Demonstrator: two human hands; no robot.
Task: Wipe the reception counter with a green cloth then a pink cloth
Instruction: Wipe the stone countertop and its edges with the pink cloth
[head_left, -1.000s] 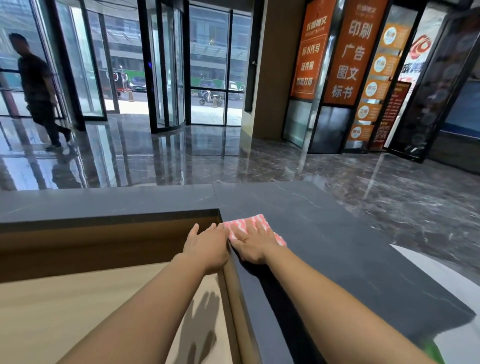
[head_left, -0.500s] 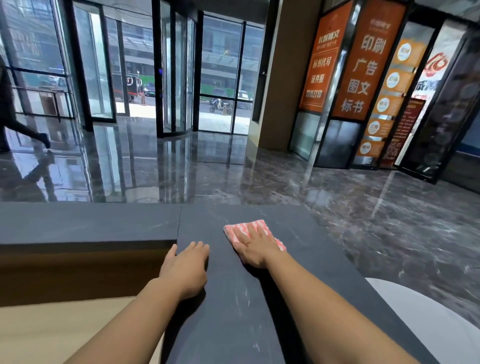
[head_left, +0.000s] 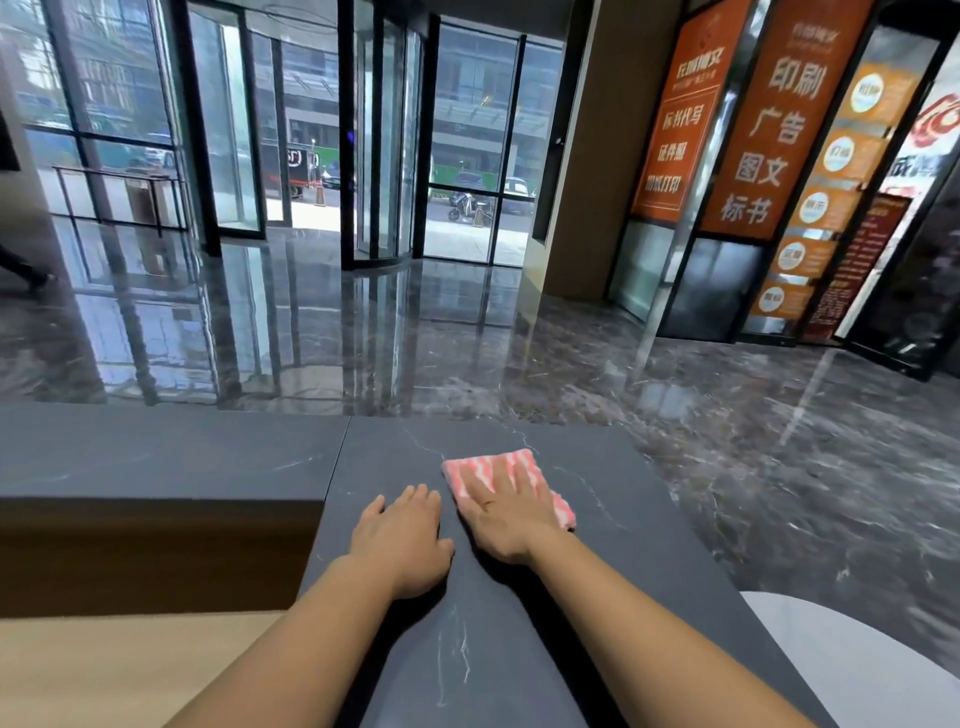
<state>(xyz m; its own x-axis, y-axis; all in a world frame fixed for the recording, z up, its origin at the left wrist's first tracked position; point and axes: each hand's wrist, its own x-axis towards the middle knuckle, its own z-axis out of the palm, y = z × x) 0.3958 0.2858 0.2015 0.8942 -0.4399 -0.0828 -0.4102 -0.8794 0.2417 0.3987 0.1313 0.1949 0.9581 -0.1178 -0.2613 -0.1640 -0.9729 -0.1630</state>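
A pink and white cloth lies folded flat on the dark grey stone reception counter, close to its far edge. My right hand presses palm-down on the cloth, fingers spread over it. My left hand rests flat on the bare counter just left of the cloth, holding nothing. No green cloth is in view.
The counter turns a corner and runs off to the left, above a lower beige desk surface. A white rounded surface shows at the lower right. Beyond the counter lie a glossy lobby floor, glass doors and orange signs.
My right hand has slid the pink cloth away from the counter's inner corner towards the right. My left hand has come off the inner edge onto the counter top. The view has swung left.
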